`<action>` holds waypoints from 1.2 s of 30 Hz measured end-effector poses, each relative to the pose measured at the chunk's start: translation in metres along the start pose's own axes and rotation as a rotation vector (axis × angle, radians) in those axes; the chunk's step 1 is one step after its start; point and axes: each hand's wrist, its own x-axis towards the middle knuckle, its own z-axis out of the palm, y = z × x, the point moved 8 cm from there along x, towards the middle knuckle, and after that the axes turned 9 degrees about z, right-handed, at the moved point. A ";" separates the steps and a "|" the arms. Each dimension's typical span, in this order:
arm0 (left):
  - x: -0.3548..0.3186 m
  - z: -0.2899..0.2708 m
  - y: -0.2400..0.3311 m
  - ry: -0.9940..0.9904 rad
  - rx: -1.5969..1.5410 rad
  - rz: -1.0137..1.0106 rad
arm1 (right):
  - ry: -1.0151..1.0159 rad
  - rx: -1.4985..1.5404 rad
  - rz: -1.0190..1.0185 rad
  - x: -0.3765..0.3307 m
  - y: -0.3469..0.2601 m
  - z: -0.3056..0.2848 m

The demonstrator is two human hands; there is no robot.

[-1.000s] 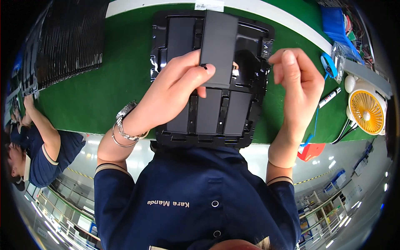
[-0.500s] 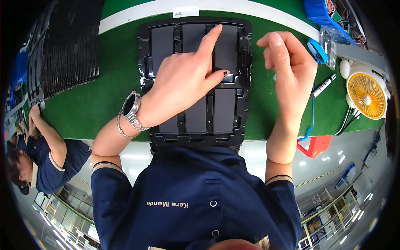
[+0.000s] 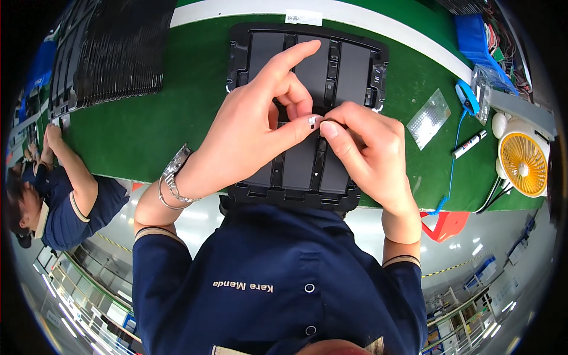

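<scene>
1. Right hand (image 3: 373, 147): thumb and forefinger pinch together beside the left thumb tip; I cannot tell whether anything sits between them.
2. Left hand (image 3: 251, 127): unclenched, forefinger stretched forward, the other fingers curled. Its thumb bears a small dark-and-white patch (image 3: 312, 122), seemingly held up where the right fingertips can reach it.
3. Both forearms angle inward, so the hands meet above the tray's middle.
4. Beneath, the black tray (image 3: 239, 54) lies squarely before the torso; dark flat panels (image 3: 354, 71) rest in its compartments, its ribs apparently keeping them apart.
5. Rightward, a clear sheet (image 3: 429, 119) lies on the green tabletop (image 3: 189, 100), probably within easy reach.
</scene>
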 end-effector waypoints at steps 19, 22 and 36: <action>-0.041 -0.017 -0.003 0.004 0.463 0.158 | 0.019 0.034 -0.082 -0.002 -0.003 -0.001; -0.073 -0.003 -0.010 -0.284 0.730 0.243 | -0.018 0.202 0.120 -0.001 0.014 0.001; -0.085 -0.032 -0.032 0.023 0.003 -0.110 | -0.079 0.297 0.178 -0.001 0.021 0.010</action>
